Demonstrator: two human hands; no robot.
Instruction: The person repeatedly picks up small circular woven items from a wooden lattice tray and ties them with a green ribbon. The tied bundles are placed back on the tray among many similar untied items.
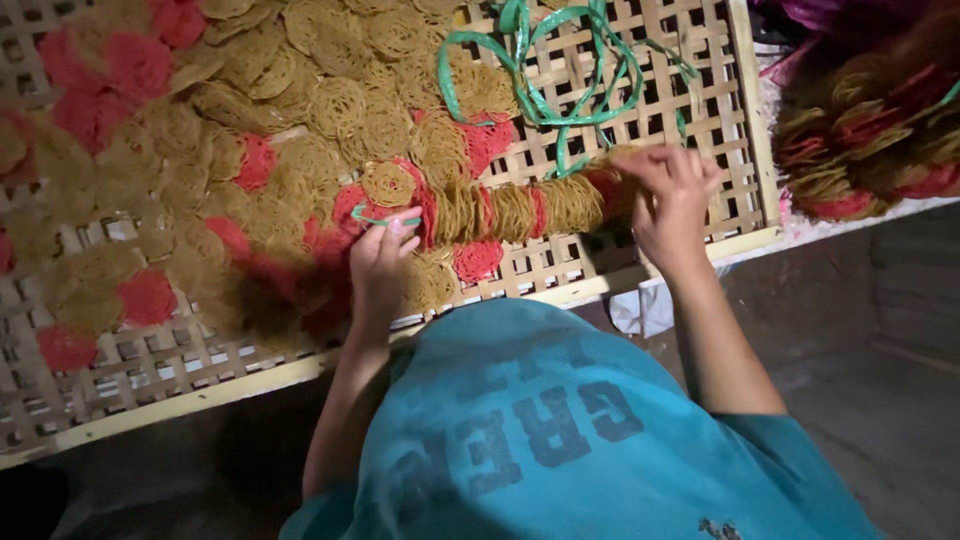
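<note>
Right under the camera, a turquoise T-shirt with dark print (pixel 540 440) fills the foreground, two bare arms reaching up from it. Left hand (pixel 380 262) next: its fingers are closed, pinching a thin green plastic strip (pixel 378 220) at the near end of a long row of tan and red lacy round crackers stacked face to face (pixel 520 210). That row lies on its side on the woven bamboo drying rack (pixel 640 265), close to the front edge. Right hand (pixel 672 195) presses against the far end of the row, fingers curled over it, though I cannot tell whether they grip the crackers or a strip there, because the hand blurs. Beyond, loose tan and red crackers (pixel 330 110) spread across the rack, and a tangle of green plastic strips (pixel 560 75) lies further back. A risk, as I judge it: these discs look brittle, so squeezing the ends could crack them, or the row could buckle in the middle and spill. At far right, a heap of bundled crackers (pixel 870 120) is cut off and soft; the rack's left part is dim.
</note>
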